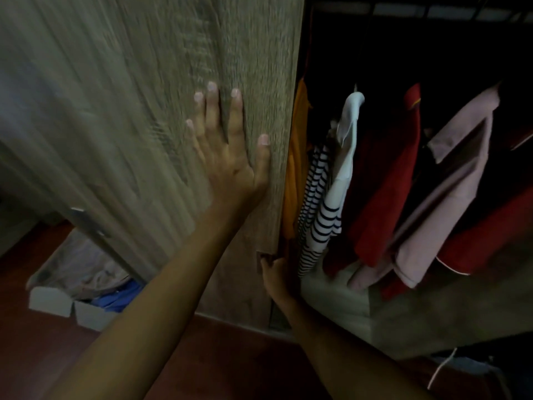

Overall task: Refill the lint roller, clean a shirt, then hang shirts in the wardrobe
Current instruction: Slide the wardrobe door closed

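A tall wood-grain door fills the left half of the view and covers that side of the wardrobe, blurred across its upper left. Past the door's right edge the dark inside shows. On the reddish floor at the door's lower left stand white boxes with grey cloth and a blue cloth in them, partly hidden behind the door's bottom corner. A white cord lies at the lower right, below the wardrobe's bottom board. The left hand lies flat on the door's face near its right edge, fingers straight and spread, thumb out toward the edge; it holds nothing and only presses the wood. The right hand is lower, at the same edge near the door's bottom, beside a small dark notch. Its fingers seem to curl round the edge there, though the dim light hides how they sit. The shirts hang in a row from a rail along the wardrobe's top, all to the right of both hands. An orange shirt is closest, just behind the door's edge and just beside the left thumb. Next come a striped shirt and a white shirt, touching each other, the stripes reaching down to just right of the right hand. Farther right hang a red shirt and a pink shirt, well apart from both hands, their hems near the bottom board.
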